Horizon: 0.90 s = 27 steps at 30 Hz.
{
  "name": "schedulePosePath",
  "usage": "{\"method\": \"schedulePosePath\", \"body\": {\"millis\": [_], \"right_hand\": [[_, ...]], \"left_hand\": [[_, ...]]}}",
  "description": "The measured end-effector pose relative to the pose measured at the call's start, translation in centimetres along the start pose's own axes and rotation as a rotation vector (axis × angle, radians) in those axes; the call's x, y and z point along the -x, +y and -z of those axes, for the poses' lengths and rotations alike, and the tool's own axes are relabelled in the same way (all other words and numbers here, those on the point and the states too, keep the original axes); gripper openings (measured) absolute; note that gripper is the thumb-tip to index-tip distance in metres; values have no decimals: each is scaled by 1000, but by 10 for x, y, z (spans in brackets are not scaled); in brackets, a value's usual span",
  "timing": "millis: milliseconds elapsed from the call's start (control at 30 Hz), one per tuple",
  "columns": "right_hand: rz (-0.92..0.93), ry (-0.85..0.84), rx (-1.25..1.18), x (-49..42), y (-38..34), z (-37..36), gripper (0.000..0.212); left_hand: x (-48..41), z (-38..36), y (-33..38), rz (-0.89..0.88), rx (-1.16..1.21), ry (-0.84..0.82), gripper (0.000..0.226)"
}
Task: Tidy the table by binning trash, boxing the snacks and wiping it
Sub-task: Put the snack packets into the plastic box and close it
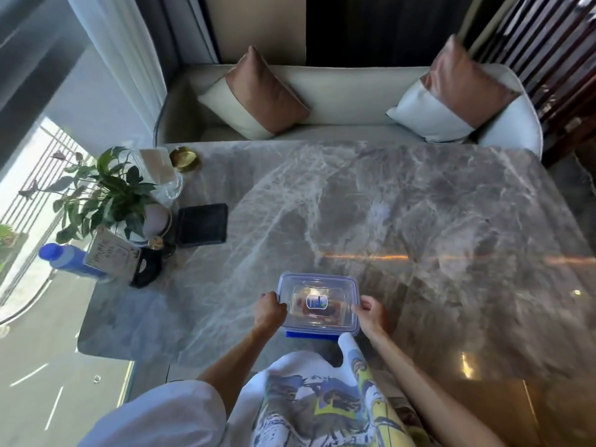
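Observation:
A clear plastic snack box (318, 285) with a blue-trimmed lid and a blue clip at its near side sits on the grey marble table (403, 221), close to the near edge. Brown snacks show through the lid under a small round label. My left hand (269, 311) grips the box's left side. My right hand (371, 314) grips its right side. Both hands press on the lid's rim.
At the table's left end stand a potted plant (106, 191), a blue-capped bottle (69, 258), a black square pad (202, 223), a glass holder (161, 175), a gold dish (184, 159) and a black item (146, 269). A sofa with two cushions (338, 104) lies beyond.

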State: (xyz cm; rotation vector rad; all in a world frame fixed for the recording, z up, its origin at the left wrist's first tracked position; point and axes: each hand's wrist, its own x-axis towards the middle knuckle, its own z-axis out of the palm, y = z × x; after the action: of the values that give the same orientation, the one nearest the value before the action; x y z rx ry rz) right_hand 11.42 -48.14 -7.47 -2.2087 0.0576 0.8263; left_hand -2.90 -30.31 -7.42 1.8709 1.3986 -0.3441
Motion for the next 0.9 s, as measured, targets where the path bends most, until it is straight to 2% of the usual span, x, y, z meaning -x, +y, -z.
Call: {"method": "schedulePosePath", "body": {"millis": [333, 500, 633, 733, 833, 900], "right_hand": [[52, 25, 15, 6, -5, -5, 31], [5, -44, 230, -6, -15, -2, 31], [4, -93, 329, -9, -14, 1, 36], [4, -185, 454, -15, -19, 5, 57], [84, -280, 519, -30, -36, 8, 87], [221, -296, 520, -37, -49, 3, 86]], "left_hand": [[3, -8, -4, -21, 11, 34, 34], [4, -10, -2, -3, 10, 11, 33], [0, -6, -8, 63, 136, -50, 38], [-7, 7, -12, 136, 286, -160, 47], [-11, 27, -15, 146, 370, -157, 55], [-3, 34, -17, 162, 362, -136, 60]]}}
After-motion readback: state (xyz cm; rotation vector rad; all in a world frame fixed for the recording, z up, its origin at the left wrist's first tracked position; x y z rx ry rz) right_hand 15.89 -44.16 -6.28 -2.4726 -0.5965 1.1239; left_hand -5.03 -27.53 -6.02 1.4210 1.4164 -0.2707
